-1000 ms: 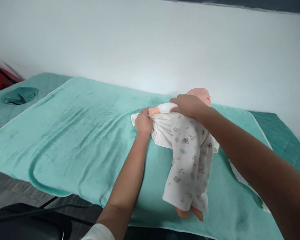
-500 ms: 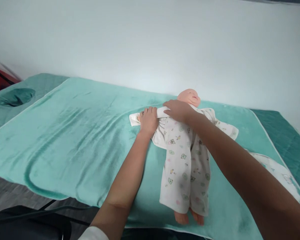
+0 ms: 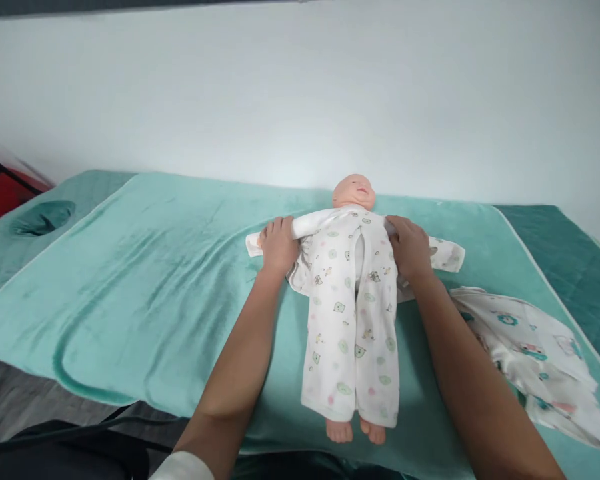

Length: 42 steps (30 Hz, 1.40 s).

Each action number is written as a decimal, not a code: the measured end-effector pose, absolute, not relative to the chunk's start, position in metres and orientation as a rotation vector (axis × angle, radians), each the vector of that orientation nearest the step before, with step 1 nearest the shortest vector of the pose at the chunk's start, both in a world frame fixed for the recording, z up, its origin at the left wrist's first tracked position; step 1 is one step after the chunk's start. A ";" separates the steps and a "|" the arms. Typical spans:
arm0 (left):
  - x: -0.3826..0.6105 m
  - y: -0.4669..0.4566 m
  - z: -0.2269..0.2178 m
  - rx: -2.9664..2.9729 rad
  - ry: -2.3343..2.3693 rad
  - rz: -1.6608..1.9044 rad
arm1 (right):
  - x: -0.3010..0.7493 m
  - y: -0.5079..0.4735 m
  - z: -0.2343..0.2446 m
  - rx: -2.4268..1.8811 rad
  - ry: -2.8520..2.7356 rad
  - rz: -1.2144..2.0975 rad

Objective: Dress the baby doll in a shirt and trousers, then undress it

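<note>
A baby doll (image 3: pixel 354 192) lies on its back, head toward the wall and bare feet toward me. It wears white printed pants (image 3: pixel 337 320) pulled high over its body, and a white top whose sleeve (image 3: pixel 447 255) sticks out on the right. My left hand (image 3: pixel 279 245) is closed around the doll's sleeved arm on the left, with the cuff showing beyond my fingers. My right hand (image 3: pixel 411 247) is closed over the other sleeved arm, close to the pants' upper edge. My fingertips there are partly hidden.
The doll lies on a green plush sheet (image 3: pixel 145 280) over a padded bed with a face hole (image 3: pixel 43 219) at the far left. A crumpled white printed cloth (image 3: pixel 535 353) lies right of my right forearm. A white wall (image 3: pixel 300 100) stands behind the bed.
My right hand has moved from the doll's upper body on the left across to its arm on the right. My left hand stays on its arm. The view has shifted, showing more of the printed cloth.
</note>
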State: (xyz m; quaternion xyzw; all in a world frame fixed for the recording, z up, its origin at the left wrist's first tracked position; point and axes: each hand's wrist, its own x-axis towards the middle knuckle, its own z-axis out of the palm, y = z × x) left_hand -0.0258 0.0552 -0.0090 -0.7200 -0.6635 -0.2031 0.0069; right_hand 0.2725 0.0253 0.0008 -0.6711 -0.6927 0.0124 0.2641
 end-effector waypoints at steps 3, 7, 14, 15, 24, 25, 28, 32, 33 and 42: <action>-0.020 0.046 0.000 -2.354 -1.996 -0.843 | 0.280 0.024 0.001 -1.852 -1.825 -0.006; 0.006 0.032 0.027 -2.583 -1.763 -1.243 | 0.291 0.027 -0.003 -1.893 -1.653 -0.026; 0.094 0.045 0.079 -3.036 -1.270 -0.623 | 0.290 0.033 -0.007 -1.959 -1.589 0.005; 0.107 0.049 0.084 -3.031 -1.266 -0.429 | 0.289 0.033 -0.007 -1.965 -1.582 0.010; 0.188 0.074 0.075 -2.927 -1.289 0.350 | 0.290 0.031 -0.003 -2.068 -1.501 0.086; 0.193 0.076 0.071 -2.915 -1.298 0.366 | 0.290 0.031 -0.003 -2.078 -1.496 0.093; 0.200 0.079 0.064 -2.883 -1.315 0.419 | 0.290 0.032 -0.002 -2.088 -1.487 0.121; 0.194 0.083 0.067 -2.881 -1.281 0.451 | 0.296 0.031 -0.002 -2.079 -1.442 0.169; 0.191 0.084 0.069 -2.877 -1.264 0.439 | 0.298 0.031 -0.002 -2.085 -1.407 0.180; 0.200 0.086 0.060 -2.860 -1.157 0.456 | 0.301 0.032 -0.003 -2.193 -1.341 0.229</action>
